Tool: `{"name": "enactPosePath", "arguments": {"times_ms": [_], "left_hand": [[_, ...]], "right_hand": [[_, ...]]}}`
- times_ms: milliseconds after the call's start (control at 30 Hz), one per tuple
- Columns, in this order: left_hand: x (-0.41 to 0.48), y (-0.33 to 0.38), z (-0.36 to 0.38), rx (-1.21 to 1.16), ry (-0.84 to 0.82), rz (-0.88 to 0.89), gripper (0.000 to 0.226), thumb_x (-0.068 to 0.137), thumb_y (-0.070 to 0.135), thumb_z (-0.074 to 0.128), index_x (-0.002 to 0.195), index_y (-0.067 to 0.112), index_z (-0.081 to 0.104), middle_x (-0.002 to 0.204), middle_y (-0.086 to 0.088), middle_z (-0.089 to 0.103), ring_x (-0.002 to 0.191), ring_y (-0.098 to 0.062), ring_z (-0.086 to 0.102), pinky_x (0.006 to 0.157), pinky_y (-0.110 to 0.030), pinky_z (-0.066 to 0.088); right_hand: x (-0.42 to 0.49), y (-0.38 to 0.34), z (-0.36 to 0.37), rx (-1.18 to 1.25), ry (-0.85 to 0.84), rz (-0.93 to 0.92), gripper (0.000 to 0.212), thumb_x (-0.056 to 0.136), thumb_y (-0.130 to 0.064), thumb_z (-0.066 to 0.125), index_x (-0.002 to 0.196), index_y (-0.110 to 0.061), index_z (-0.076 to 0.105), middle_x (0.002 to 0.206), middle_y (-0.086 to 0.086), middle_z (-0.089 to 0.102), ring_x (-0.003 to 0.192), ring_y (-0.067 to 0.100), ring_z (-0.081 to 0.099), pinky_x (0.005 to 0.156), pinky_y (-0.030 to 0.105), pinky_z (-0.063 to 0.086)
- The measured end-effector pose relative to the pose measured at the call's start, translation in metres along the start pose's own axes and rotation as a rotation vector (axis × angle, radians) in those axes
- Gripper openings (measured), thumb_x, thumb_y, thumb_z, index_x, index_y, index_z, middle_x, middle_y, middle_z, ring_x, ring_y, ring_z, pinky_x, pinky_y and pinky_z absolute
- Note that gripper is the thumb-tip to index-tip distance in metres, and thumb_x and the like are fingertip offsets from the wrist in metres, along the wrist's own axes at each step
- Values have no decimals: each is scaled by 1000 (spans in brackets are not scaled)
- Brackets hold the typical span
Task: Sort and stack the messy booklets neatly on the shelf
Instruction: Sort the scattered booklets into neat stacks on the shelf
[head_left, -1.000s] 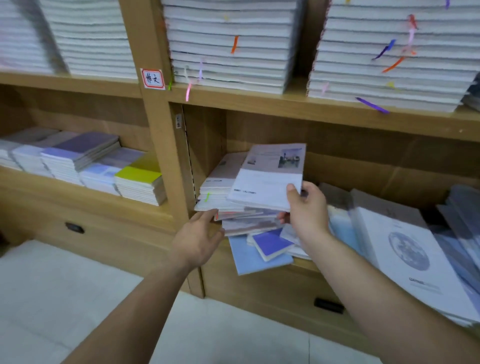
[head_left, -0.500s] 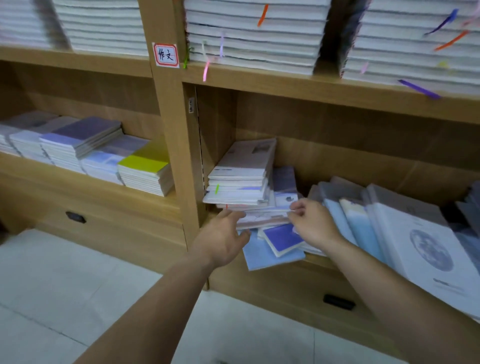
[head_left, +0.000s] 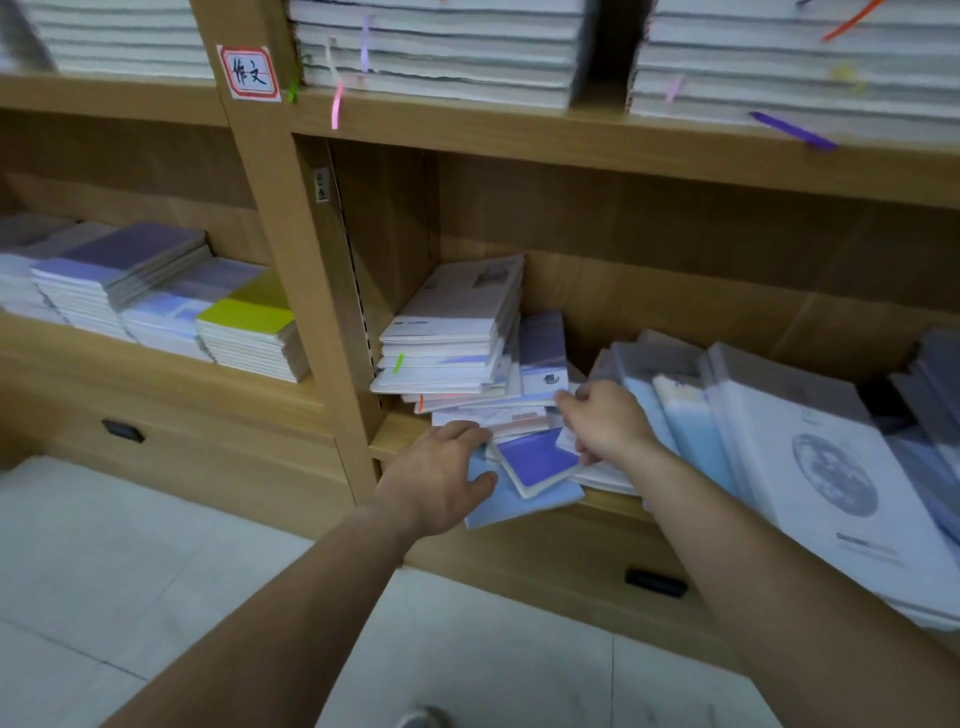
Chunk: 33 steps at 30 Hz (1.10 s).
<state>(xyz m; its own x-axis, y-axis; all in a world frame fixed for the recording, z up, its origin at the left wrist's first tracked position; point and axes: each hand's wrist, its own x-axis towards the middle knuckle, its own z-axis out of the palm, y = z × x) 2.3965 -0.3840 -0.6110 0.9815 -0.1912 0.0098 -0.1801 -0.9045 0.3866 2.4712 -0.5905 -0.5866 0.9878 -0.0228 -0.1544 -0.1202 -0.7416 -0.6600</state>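
Note:
A stack of white booklets (head_left: 452, 332) sits at the left end of the middle wooden shelf (head_left: 395, 436), on top of messier booklets that stick out at angles. A purple-covered booklet (head_left: 537, 460) and a light blue booklet (head_left: 519, 506) overhang the shelf's front edge. My left hand (head_left: 441, 478) lies flat against the front of the pile, fingers under the lower booklets and thumb on the light blue one. My right hand (head_left: 605, 421) pinches the right edge of thin booklets (head_left: 498, 410) in the lower part of the pile.
Large white booklets with a moon picture (head_left: 831, 467) lean to the right of the pile. Tidy stacks, one yellow-topped (head_left: 249, 322), fill the left bay. Thick white stacks (head_left: 441, 52) with ribbon markers sit on the upper shelf. Drawers (head_left: 654, 582) and a tiled floor lie below.
My right hand set the white booklet on top of the stack, then dropped to the lower booklets' right edge. My left hand moved in against the pile's front.

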Motion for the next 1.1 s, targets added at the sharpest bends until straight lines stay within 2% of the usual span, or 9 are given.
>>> {"name": "enactPosePath", "arguments": {"times_ms": [133,233,367,600,767,933,1000,1067,1100], "left_hand": [[5,6,2,21,26,34,63,96,45,54,153,32,30,160,10,27,145,-15,27,115,-32,33],[11,9,3,40,20,52,71,97,47,53,156,30,20,165,9,14,150,-15,15,121,-33,23],[20,10,8,34,-24,20,76,97,48,53,158,28,13,166,9,6,152,-13,7,123,-33,15],[27,10,17,31,-77,-7,79,97,52,49,159,27,6,166,9,-2,153,-11,-1,124,-42,14],[29,18,19,54,-124,-74,78,99,58,37,159,28,-2,166,11,-9,153,-12,-4,124,-45,6],[29,25,16,5,-108,-110,70,102,57,27,159,27,-1,166,12,-5,153,-12,4,123,-48,10],[28,28,13,11,-98,-125,71,102,57,29,159,26,1,166,11,-1,152,-16,16,122,-47,15],[26,32,10,21,-84,-130,71,101,55,36,158,26,7,166,6,10,146,-22,29,119,-46,24],[25,34,8,21,-72,-121,68,99,53,41,155,27,14,164,3,20,141,-24,37,114,-45,32]], "right_hand": [[12,-9,-3,135,-131,81,43,103,-47,44,117,-8,54,95,8,70,64,23,74,50,32,55],[18,-9,-7,232,-200,132,42,105,-43,43,129,-9,45,99,9,69,65,26,73,45,28,49],[23,-7,-5,276,-194,112,32,105,-35,46,114,-5,50,93,11,70,64,23,72,47,29,51],[34,-11,7,245,-70,49,37,104,-31,51,93,2,63,74,15,70,53,21,63,53,32,59],[26,-9,12,189,85,-57,20,98,-28,59,89,-11,64,75,9,72,69,24,69,70,42,60],[2,-1,12,244,136,-82,23,96,-27,59,87,-7,55,71,11,70,69,30,68,70,51,58],[-12,2,8,252,150,-67,23,97,-27,59,82,-17,46,72,10,70,66,26,68,68,46,59],[-28,6,2,306,138,-36,19,99,-24,56,86,-22,43,72,12,69,52,18,63,52,35,54],[-36,8,-3,345,124,-18,15,100,-22,54,91,-17,43,73,14,69,47,17,60,46,31,51]]}}
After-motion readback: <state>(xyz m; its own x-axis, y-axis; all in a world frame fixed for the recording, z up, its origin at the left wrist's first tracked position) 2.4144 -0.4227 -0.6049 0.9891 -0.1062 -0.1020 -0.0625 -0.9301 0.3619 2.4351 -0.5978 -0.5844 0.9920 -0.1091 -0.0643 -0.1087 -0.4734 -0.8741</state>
